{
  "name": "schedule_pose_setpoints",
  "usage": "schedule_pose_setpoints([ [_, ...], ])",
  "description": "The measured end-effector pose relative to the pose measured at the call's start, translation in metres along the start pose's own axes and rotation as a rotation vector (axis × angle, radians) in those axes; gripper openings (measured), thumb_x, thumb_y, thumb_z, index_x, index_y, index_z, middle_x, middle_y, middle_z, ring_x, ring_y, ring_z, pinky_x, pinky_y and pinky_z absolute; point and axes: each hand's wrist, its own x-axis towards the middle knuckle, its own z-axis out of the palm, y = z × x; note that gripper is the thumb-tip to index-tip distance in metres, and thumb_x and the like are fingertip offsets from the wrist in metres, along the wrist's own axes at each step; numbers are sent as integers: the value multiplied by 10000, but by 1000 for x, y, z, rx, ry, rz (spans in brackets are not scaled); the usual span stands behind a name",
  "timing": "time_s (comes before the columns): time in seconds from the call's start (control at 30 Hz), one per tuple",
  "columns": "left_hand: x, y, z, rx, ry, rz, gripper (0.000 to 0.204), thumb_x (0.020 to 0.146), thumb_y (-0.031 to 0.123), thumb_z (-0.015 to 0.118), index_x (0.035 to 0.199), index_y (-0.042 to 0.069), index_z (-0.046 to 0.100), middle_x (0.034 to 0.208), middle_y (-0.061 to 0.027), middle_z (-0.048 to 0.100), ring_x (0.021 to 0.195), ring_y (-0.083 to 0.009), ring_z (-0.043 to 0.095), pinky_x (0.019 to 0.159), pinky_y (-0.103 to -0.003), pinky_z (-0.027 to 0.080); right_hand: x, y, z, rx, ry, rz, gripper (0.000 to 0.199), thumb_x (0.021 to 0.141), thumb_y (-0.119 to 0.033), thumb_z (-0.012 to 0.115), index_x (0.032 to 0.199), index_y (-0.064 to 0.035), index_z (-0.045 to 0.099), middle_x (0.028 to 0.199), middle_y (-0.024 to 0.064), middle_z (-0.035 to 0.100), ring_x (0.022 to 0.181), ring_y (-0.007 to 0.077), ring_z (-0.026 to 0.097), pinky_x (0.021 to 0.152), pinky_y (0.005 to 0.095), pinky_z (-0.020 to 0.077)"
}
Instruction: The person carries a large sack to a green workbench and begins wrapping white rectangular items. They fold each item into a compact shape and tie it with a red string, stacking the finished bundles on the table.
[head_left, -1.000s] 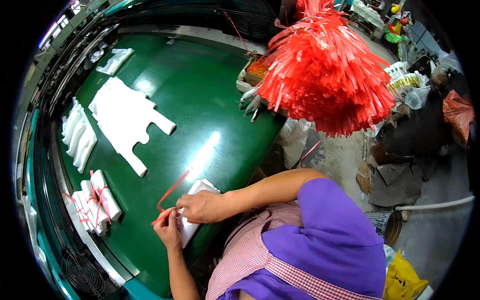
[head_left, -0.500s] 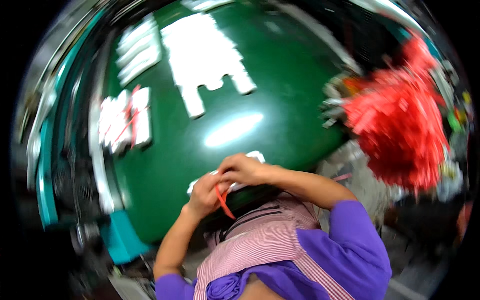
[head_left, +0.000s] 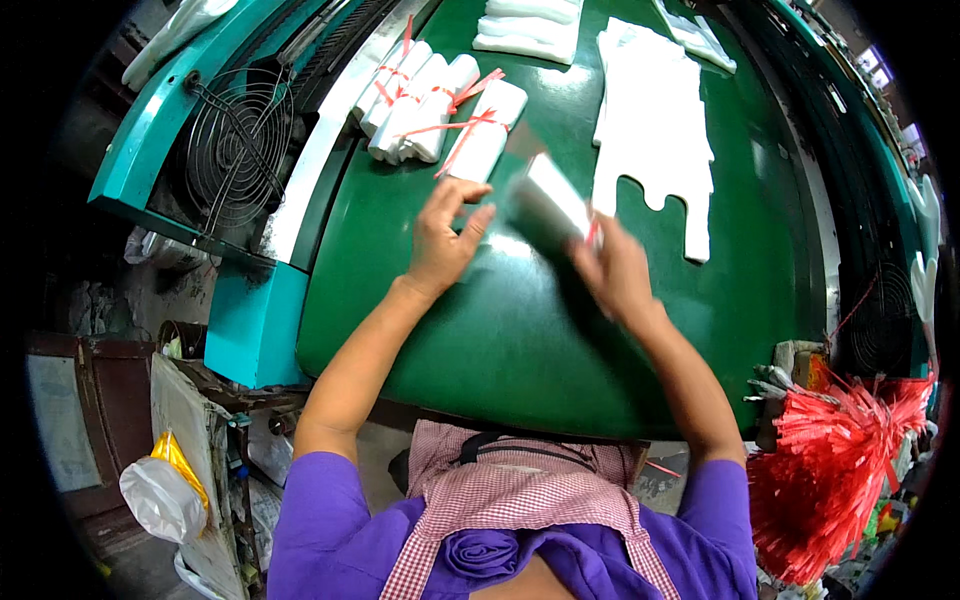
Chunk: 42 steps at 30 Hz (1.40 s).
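Right hand [head_left: 618, 272] pinching blurred white bundle [head_left: 548, 203] mid-table, left hand [head_left: 442, 238] spread just beside it near tied bundles [head_left: 440, 112]; loose red tie [head_left: 592, 232] could slip, letting bags unroll.
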Motion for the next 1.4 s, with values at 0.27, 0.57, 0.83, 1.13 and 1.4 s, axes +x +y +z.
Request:
schedule_pose_setpoints([
  [0.27, 49, -88, 23, 769, -348, 372, 312, 812, 265, 661, 1095, 139, 624, 1298, -82, 504, 1248, -294, 430, 1024, -441, 327, 140, 41, 17, -149, 416, -294, 233, 875, -187, 575, 1030, -21, 629, 995, 193, 630, 913, 337, 610, 785, 416, 493],
  [0.57, 6, -25, 41, 524, -461, 283, 460, 825, 319, 643, 1242, 149, 551, 1374, -98, 446, 1343, -303, 334, 1069, -574, 236, -21, 72, -30, -288, 0, -210, 162, 847, -189, 602, 853, -27, 604, 862, 154, 586, 850, 334, 553, 765, 427, 468],
  [0.83, -129, 76, -22, 357, -1091, 346, 771, 723, 437, 719, 1372, 151, 417, 1464, -120, 337, 1373, -312, 287, 1103, -541, 191, -179, 40, -65, -104, -154, -303, 746, 722, -214, 747, 1365, -71, 398, 1437, 175, 340, 1311, 363, 347, 1064, 477, 308],
  [1.13, -123, 68, -1, -10, -808, 338, 208, 778, 79, 650, 985, 76, 622, 1047, -98, 624, 1080, -274, 579, 940, -451, 429, -224, 67, -58, -102, -174, -310, 708, 629, -21, 722, 1295, -106, 495, 1406, 155, 407, 1309, 357, 372, 1063, 473, 315],
  [1.4, -73, 51, 102, 334, -838, 85, 179, 872, 242, 562, 908, 77, 621, 710, -194, 635, 672, -400, 622, 594, -474, 477, -144, 44, -37, 202, -9, -209, 355, 831, -51, 584, 1185, -71, 576, 992, 175, 601, 955, 320, 575, 830, 383, 456],
])
